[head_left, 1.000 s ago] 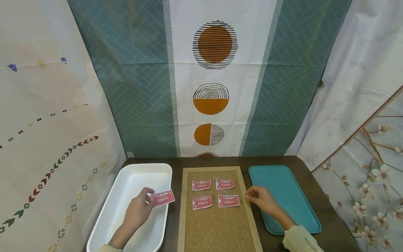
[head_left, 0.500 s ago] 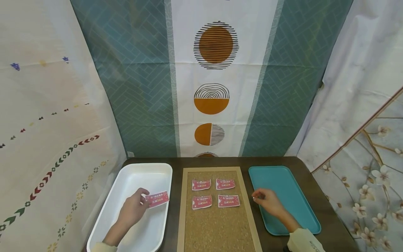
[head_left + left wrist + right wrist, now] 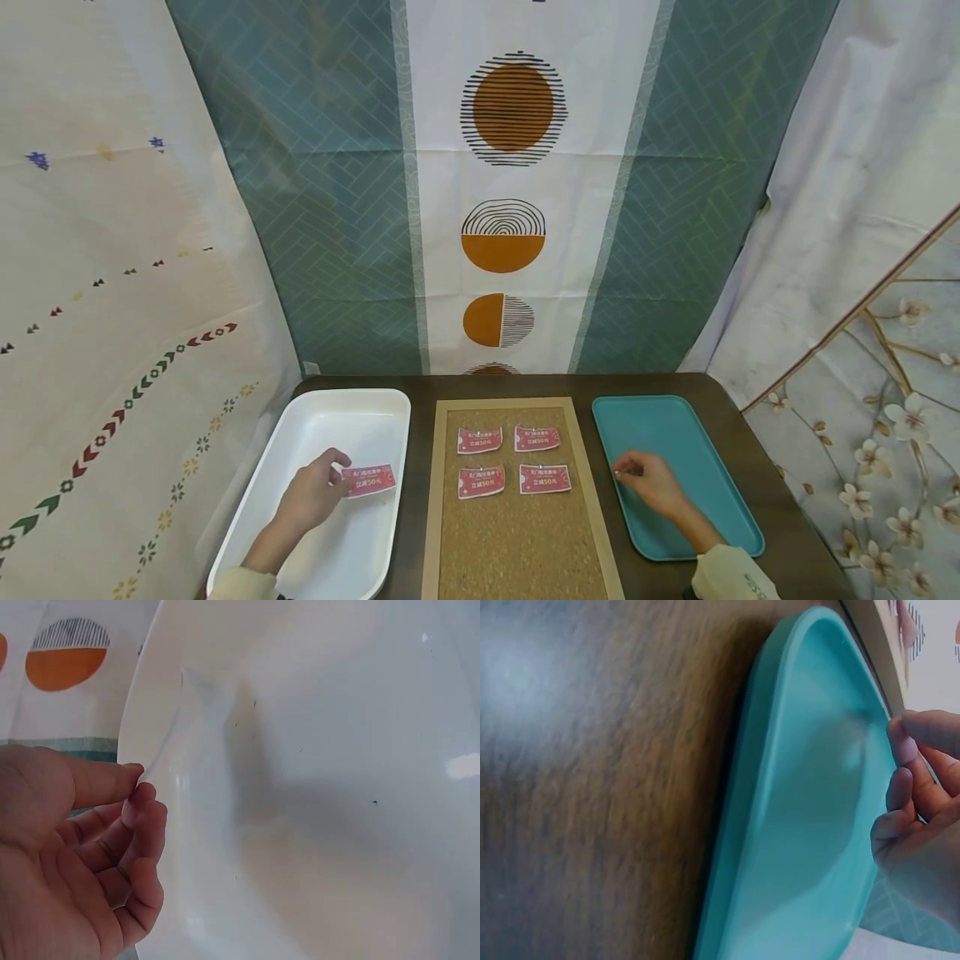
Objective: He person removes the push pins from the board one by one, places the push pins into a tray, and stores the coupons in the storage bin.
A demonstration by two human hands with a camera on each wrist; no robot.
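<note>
Over the white tray (image 3: pixel 352 533), my left hand (image 3: pixel 312 492) pinches a red printed coupon (image 3: pixel 369 481) by its left edge. In the left wrist view the coupon (image 3: pixel 166 735) appears as a thin, pale, bent sheet between thumb and fingers. My right hand (image 3: pixel 652 482) is over the left side of the teal tray (image 3: pixel 697 467). Its thumb and index finger pinch a small pale pin-like thing (image 3: pixel 618 472), mostly covered by the fingertips. Several matching coupons (image 3: pixel 545 479) hang on the cork board (image 3: pixel 525 550) in two rows, fixed near their top edges.
The wood-framed cork board lies between the two trays on a dark wooden table (image 3: pixel 802 554). Small dark specks (image 3: pixel 375 802) dot the white tray's floor. Patterned cloths (image 3: pixel 330 208) hang behind and at both sides.
My left hand has drawn the coupon left and slightly down, further over the white tray. My right hand has moved right, from the board's frame to over the teal tray.
</note>
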